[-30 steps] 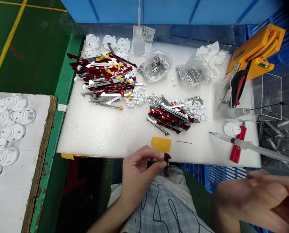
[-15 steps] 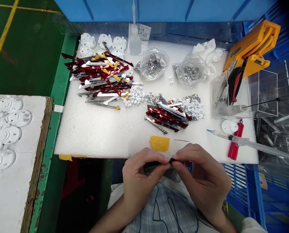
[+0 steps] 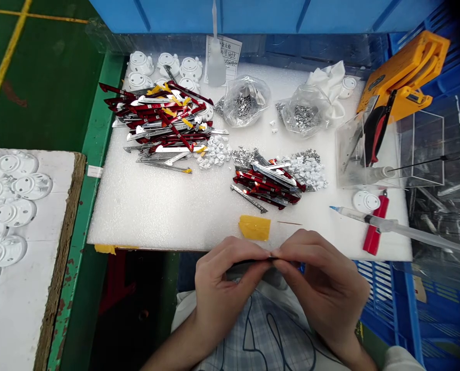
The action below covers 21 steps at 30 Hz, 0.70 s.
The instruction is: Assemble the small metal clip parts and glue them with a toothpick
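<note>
Green floor (image 3: 52,62) with a yellow line, then a green bench frame (image 3: 112,82) topped by a white foam sheet (image 3: 156,206). We have a blue bin (image 3: 260,15) across the back, a board (image 3: 52,278) of round white parts at left, a blue crate (image 3: 388,299) below right. Left hand (image 3: 224,281) and right hand (image 3: 326,286) meet at the foam's near edge, each pinching thumb against finger on one small piece, logged last.

Next, a big heap of red and silver strips (image 3: 164,123), overlapping white cups behind; a smaller strip pile (image 3: 264,183) nearer us. Yellow tool (image 3: 407,67) leans behind a clear box (image 3: 343,178) with black-and-red pliers (image 3: 376,136). Syringe (image 3: 411,232) lies across a red tool (image 3: 372,239). Two clear bags of metal bits (image 3: 249,116) (image 3: 301,118) sit mid-back.

Bottle (image 3: 216,67) blocks part of a paper label (image 3: 233,54): printed Chinese characters, handwriting below, mostly unreadable to us. White tag (image 3: 95,171) on the frame and the yellow tool's round mark: too small to read.

Yellow tape (image 3: 255,228) and a thin stick (image 3: 290,223) lie just beyond the fingertips. Smallest: a dark part (image 3: 273,257) between both hands, probably a short strip; fingers hide most of it.
</note>
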{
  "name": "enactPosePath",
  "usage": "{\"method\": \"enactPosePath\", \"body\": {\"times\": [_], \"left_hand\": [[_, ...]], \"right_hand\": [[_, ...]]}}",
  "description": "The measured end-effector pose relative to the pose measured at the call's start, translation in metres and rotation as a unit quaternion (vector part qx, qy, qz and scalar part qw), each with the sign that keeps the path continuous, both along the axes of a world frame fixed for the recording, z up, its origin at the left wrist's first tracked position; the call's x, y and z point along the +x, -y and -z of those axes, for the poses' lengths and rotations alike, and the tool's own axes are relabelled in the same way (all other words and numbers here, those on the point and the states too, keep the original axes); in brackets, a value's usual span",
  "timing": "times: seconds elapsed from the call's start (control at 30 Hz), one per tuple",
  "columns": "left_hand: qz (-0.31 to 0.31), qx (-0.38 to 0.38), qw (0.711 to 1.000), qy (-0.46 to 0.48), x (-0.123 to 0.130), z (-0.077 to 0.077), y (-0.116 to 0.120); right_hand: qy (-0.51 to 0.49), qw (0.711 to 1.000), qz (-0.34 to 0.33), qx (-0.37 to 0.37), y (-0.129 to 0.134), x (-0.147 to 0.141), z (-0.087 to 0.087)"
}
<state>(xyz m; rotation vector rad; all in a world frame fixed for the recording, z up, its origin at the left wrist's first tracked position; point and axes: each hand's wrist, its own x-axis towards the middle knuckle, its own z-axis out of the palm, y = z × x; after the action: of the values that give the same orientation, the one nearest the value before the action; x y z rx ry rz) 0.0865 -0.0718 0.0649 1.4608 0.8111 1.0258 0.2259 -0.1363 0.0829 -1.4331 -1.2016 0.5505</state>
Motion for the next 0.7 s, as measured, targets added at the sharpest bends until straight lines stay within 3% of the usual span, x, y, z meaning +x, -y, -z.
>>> {"method": "enactPosePath", "body": {"times": [0.7], "left_hand": [[-0.004, 0.012, 1.000, 0.004, -0.0003, -0.0002, 0.0003]], "right_hand": [[-0.025, 0.999, -0.014, -0.035, -0.0001, 0.0032, -0.0009]]}}
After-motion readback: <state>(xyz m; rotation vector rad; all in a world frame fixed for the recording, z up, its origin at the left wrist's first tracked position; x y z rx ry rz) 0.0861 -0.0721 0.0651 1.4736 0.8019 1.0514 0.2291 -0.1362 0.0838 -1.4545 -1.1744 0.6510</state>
